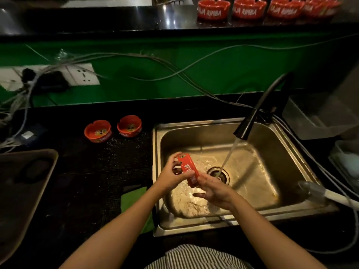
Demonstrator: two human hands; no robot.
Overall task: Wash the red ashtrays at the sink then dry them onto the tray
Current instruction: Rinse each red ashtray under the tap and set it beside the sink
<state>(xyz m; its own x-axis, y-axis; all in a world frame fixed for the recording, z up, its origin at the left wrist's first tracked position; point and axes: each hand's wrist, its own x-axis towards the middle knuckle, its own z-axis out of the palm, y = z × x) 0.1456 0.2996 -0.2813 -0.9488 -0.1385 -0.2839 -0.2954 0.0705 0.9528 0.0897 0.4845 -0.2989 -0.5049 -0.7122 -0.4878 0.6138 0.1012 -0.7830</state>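
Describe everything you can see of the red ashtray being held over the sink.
The red ashtray looks glossy, like glazed ceramic or glass, with white lettering on its outer wall and a notched rim. It is tipped on edge above the sink basin, left of the running water. The left hand grips its upper side; the right hand holds its lower end.

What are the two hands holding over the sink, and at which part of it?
A red ashtray with white lettering, turned on its edge. The left hand grips its upper rim and open side; the right hand holds its lower end.
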